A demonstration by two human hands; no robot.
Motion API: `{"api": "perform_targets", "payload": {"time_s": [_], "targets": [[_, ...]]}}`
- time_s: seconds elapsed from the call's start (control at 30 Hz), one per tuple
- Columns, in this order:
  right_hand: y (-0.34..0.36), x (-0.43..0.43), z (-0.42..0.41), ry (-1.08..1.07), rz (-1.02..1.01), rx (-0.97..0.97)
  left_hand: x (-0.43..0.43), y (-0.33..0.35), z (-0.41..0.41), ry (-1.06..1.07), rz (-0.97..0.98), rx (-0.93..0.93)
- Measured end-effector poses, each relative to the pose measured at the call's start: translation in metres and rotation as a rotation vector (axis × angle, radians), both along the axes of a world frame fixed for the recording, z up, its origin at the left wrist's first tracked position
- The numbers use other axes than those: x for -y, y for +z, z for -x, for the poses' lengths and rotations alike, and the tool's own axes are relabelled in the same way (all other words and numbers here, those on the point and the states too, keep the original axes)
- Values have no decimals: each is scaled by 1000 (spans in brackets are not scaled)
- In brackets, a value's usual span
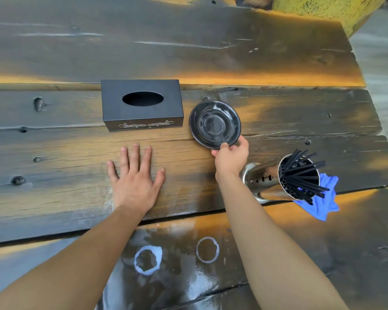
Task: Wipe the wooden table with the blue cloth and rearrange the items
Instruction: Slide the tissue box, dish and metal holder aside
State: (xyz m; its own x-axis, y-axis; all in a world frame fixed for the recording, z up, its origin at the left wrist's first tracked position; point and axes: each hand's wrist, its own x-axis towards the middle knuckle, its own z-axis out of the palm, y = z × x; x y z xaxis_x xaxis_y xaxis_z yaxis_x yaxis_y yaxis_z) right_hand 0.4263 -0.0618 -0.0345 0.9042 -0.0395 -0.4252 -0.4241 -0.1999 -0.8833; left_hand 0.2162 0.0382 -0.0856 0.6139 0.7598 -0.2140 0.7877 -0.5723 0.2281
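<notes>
I'm pressing my left hand (136, 180) flat on the wooden table (211, 59), fingers spread wide, palm down, holding nothing, lower left of centre in the frame. My right hand (231, 156) is pinching the near rim of the black saucer (214, 124), thumb on top of the rim, other fingers curled under it. The saucer is sitting just right of centre and looking tilted up toward me on the gripped side; I cannot tell if its far edge is touching the wood.

The black tissue box (141, 104) is sitting left of the saucer, just beside it, a narrow gap between them, oval slot facing up, pale scroll pattern on the side facing me. The box is directly above my left hand in the frame, apart from the fingertips.

The metal holder (278, 182) with black straws (302, 175) is standing at right of the frame, just right of my right wrist, straws fanning out of the open top. The blue cloth (323, 202) is lying crumpled behind the holder toward the lower right, partly hidden by it.

Two white ring marks (207, 249) are showing on the glossy board at bottom centre, between my forearms. A yellow block (323, 10) is sitting at the upper right corner.
</notes>
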Motion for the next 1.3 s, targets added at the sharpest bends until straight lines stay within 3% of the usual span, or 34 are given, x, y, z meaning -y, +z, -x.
{"api": "perform_targets", "payload": {"time_s": [0.53,0.77,1.0,1.1,1.2,1.3], "targets": [[-8,-41,-28,-12,26,62,-2,0,-2,-4,-13,-22],[5,31,47,106,98,37,-3,0,-2,4,-16,3],[1,120,105,-103,232,6,-4,-8,1,3,-42,40],[3,135,93,-152,279,87,-3,-10,0,8,-40,48],[2,141,75,-67,272,275,-3,-12,1,9,-46,51],[-4,143,55,-14,203,339,-4,-13,0,11,-57,58]]}}
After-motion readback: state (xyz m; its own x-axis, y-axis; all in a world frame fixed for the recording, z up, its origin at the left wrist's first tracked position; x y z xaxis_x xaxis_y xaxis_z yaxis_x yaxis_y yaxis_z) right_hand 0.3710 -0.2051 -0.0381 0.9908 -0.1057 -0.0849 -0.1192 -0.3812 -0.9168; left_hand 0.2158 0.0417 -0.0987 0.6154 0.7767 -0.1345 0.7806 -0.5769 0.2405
